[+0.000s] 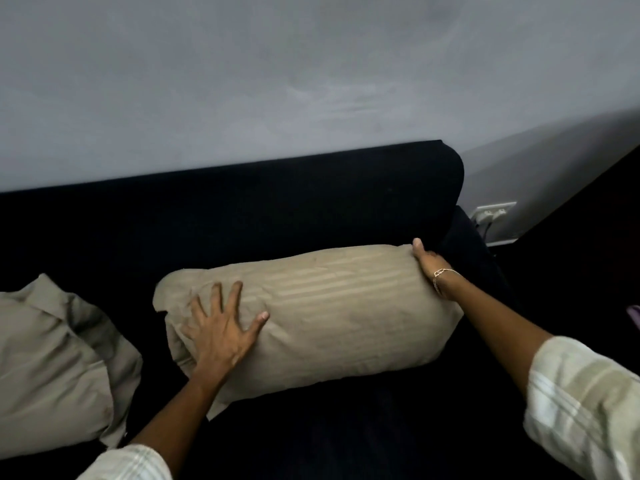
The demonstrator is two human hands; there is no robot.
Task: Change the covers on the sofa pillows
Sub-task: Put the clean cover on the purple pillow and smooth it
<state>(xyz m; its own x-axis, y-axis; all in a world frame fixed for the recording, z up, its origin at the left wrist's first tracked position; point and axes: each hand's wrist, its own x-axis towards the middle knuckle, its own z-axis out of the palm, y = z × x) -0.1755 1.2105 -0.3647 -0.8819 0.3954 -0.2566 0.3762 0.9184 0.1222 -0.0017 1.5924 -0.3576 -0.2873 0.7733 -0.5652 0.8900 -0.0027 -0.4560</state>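
Note:
A pillow in a beige striped cover (pixel 332 306) lies lengthwise on the dark sofa seat (pixel 346 427). My left hand (pixel 221 330) rests flat on its left end, fingers spread. My right hand (pixel 429 261) cups the pillow's far right end near the sofa arm; its fingers are hidden behind the pillow. A second beige-covered pillow (pixel 52 365) lies at the left edge of the seat, apart from both hands.
The dark sofa backrest (pixel 242 202) stands against a grey wall. A white wall socket (pixel 491 213) with plugs sits low on the wall to the right of the sofa. Dark floor lies at the far right.

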